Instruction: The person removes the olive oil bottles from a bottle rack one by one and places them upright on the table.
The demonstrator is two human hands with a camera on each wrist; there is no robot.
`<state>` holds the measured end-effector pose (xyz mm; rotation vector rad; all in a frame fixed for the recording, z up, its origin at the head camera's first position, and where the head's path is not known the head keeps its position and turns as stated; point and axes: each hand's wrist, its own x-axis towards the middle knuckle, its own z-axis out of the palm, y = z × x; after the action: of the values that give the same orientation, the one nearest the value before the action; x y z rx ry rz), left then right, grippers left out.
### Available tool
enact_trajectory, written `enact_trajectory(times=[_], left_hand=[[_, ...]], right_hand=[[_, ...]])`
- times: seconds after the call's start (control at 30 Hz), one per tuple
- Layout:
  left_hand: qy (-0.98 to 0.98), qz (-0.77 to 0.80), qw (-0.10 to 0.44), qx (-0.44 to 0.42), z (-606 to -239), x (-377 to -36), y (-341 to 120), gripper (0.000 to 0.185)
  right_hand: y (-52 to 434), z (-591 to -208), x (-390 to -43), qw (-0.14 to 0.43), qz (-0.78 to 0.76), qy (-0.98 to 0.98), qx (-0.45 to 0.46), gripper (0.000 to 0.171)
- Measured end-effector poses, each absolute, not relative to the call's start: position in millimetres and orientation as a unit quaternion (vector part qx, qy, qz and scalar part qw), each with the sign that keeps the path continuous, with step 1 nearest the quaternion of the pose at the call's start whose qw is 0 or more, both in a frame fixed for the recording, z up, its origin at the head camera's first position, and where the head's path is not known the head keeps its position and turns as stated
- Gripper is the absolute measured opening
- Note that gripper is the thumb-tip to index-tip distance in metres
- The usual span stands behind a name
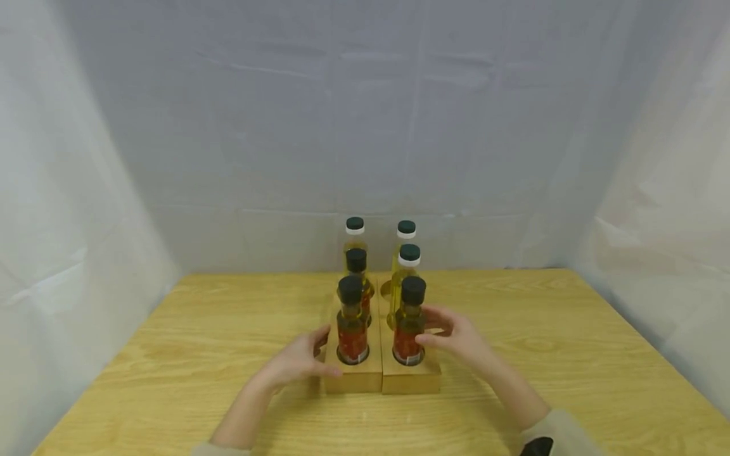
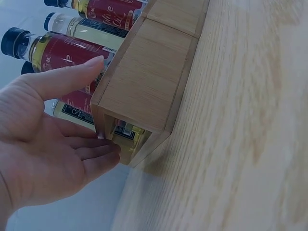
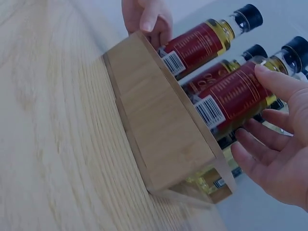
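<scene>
Two wooden bottle racks stand side by side, the left rack (image 1: 353, 382) and the right rack (image 1: 412, 384), with upright oil bottles in their round holes. My left hand (image 1: 293, 361) is at the outer side of the left rack, thumb near its front corner, fingers loosely spread by its open end. A red-labelled bottle (image 1: 352, 335) with a black cap sits in that rack's front hole. My right hand (image 3: 284, 139) is beside the front right red-labelled bottle (image 3: 236, 94). Its thumb lies over the label's upper end, while the relaxed fingers are along the bottle's outer side.
Behind these stand another black-capped bottle (image 1: 357, 261) on the left, and green-capped bottles of pale yellow oil, including a middle right bottle (image 1: 409, 255). The wood-grain table (image 1: 228, 329) is bounded by a pale back sheet (image 1: 365, 126) and side sheets.
</scene>
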<state>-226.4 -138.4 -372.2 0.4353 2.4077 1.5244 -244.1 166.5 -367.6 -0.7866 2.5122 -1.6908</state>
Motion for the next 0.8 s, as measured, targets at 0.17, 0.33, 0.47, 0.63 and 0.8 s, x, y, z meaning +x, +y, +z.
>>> enact_trajectory(times=[0.17,0.33,0.47,0.63,0.8], left_hand=[[0.823,0.532,0.127,0.151,-374.7,-227.3,-136.7,0.097],[0.823,0.535,0.125,0.144,-375.5,-226.6,-135.6,0.098],[0.822,0.538,0.130,0.134,-374.5,-226.2,-134.3,0.099],[0.818,0.542,0.136,0.132,-373.5,-225.6,-132.4,0.099],[0.821,0.540,0.135,0.132,-372.8,-223.0,-131.5,0.099]], right_hand=[[157.1,-368.8,-242.6,0.013,-0.532,0.808,-0.253,0.062],[149.8,-373.7,-240.7,0.015,-0.546,0.803,-0.239,0.060],[147.4,-374.6,-238.5,0.006,-0.550,0.807,-0.213,0.053],[148.0,-373.4,-234.6,-0.005,-0.548,0.817,-0.178,0.051],[149.6,-366.7,-229.4,-0.018,-0.555,0.817,-0.154,0.054]])
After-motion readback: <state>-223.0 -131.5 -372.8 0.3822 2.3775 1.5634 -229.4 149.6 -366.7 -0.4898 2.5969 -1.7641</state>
